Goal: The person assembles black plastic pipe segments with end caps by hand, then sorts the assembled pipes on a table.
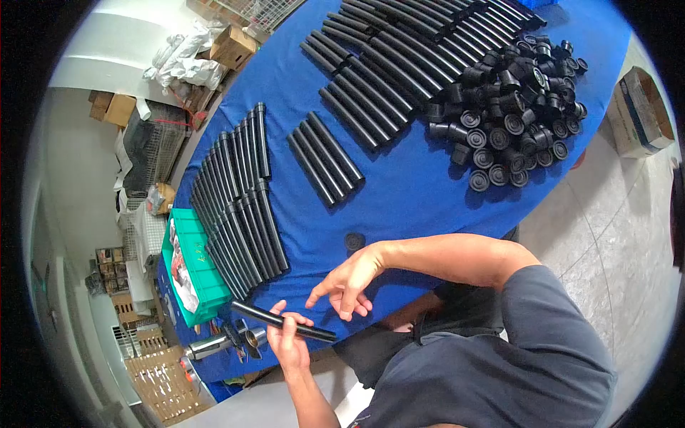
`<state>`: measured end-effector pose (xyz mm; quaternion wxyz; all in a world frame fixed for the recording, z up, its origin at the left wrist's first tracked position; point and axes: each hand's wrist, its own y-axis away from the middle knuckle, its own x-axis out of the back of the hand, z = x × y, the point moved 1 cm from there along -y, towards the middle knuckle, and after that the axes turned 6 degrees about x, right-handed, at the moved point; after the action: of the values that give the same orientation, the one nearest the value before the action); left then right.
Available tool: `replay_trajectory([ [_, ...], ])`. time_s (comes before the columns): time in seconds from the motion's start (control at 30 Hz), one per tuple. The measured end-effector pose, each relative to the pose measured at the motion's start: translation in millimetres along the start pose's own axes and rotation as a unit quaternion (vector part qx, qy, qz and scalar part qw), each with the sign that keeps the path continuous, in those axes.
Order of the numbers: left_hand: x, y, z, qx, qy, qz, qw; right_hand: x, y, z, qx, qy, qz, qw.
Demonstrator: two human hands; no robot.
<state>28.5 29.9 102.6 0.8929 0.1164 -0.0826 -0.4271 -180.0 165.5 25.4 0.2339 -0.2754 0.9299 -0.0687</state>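
Observation:
My left hand (289,344) is closed around a black tube (260,312), held tilted across the table's near edge. My right hand (348,285) hovers to the right of it, index finger pointing out and the others loosely bent, with nothing visible in it. Just beyond that hand, a single black rubber cap (354,241) lies on the blue cloth (421,192). Tubes with caps on their ends (235,207) lie in rows at the left. Four-sided groups aside, several plain black tubes (326,158) lie side by side in the middle.
Many more tubes (399,64) cover the far side. A heap of black caps (514,121) sits at the right. At the left edge stand a green bin (203,274) and a silver metal cylinder (214,345). A cardboard box (638,118) is on the floor.

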Motion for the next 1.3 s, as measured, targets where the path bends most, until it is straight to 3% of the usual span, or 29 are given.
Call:
replay_trajectory([
  [0.1, 4.4, -0.4, -7.1, -0.029, -0.264, 0.003, 0.964, -1.0, 2.1, -1.4, 0.033, 0.004, 0.030, 0.999],
  [0.17, 2.0, -2.0, -15.9, -0.080, -0.461, 0.001, 0.884, -2.4, 4.9, -7.0, 0.061, 0.012, 0.053, 0.997],
  [0.2, -8.6, -3.4, -20.4, -0.083, -0.433, 0.014, 0.897, 1.7, 2.9, -2.9, 0.065, 0.020, 0.053, 0.996],
  [0.23, -9.1, -6.0, -25.5, -0.110, -0.481, 0.015, 0.870, 3.9, 3.3, -0.9, 0.059, 0.007, 0.042, 0.997],
  [0.37, -7.2, -13.6, -29.5, -0.094, -0.515, 0.024, 0.852, 9.4, 3.9, -1.7, 0.041, 0.044, 0.042, 0.997],
  [0.47, -29.5, 8.8, -3.7, -0.259, -0.552, 0.106, 0.785, 4.9, 4.4, -5.1, 0.042, 0.013, 0.038, 0.998],
  [0.53, -19.0, 25.4, -3.6, -0.319, -0.502, 0.118, 0.795, 4.2, 5.5, -2.0, 0.042, -0.006, 0.046, 0.998],
  [0.57, -14.9, 35.5, -9.1, -0.279, -0.416, 0.119, 0.857, 5.2, 5.2, -2.0, 0.046, -0.002, 0.049, 0.998],
  [0.6, -13.5, 42.7, -17.4, -0.168, -0.285, 0.086, 0.940, 7.0, 4.9, -2.9, 0.049, 0.005, 0.052, 0.997],
  [0.63, -13.2, 45.8, -27.0, -0.051, -0.143, 0.051, 0.987, 7.7, 4.3, -3.1, 0.051, -0.001, 0.053, 0.997],
  [0.67, -9.0, 41.8, -41.8, 0.067, 0.028, -0.022, 0.997, 7.4, 3.5, -3.1, 0.052, -0.007, 0.054, 0.997],
  [0.7, -13.4, 37.5, -50.7, 0.173, 0.216, -0.066, 0.959, 6.7, 3.7, -3.7, 0.054, -0.012, 0.055, 0.997],
  [0.77, -23.9, 25.3, -63.8, 0.258, 0.428, -0.110, 0.859, 7.6, 2.7, -1.7, 0.063, -0.019, 0.053, 0.996],
  [0.87, -27.2, 4.0, -81.1, 0.215, 0.435, -0.089, 0.870, 4.0, 4.6, -8.7, 0.039, -0.013, 0.041, 0.998],
  [0.93, -24.5, -7.0, -85.5, 0.181, 0.491, -0.182, 0.832, 1.2, 5.4, -12.5, 0.034, -0.022, 0.044, 0.998],
  [1.0, -24.2, -10.7, -82.3, 0.155, 0.510, -0.147, 0.833, 3.8, 17.4, -29.7, 0.024, -0.021, 0.060, 0.998],
  [1.03, -26.7, -13.5, -77.9, 0.142, 0.464, -0.140, 0.863, 5.4, 23.7, -39.6, 0.019, -0.022, 0.068, 0.997],
  [1.1, -31.5, -17.5, -67.9, 0.116, 0.371, -0.120, 0.914, 17.2, 39.4, -55.3, 0.121, -0.008, 0.152, 0.981],
  [1.17, -48.0, -31.6, -56.2, 0.092, 0.296, -0.243, 0.919, 34.2, 53.5, -59.4, 0.224, -0.060, 0.211, 0.950],
  [1.3, -93.2, -51.5, -52.8, 0.095, 0.270, -0.251, 0.925, 51.8, 58.1, -59.6, 0.277, -0.020, 0.339, 0.899],
])
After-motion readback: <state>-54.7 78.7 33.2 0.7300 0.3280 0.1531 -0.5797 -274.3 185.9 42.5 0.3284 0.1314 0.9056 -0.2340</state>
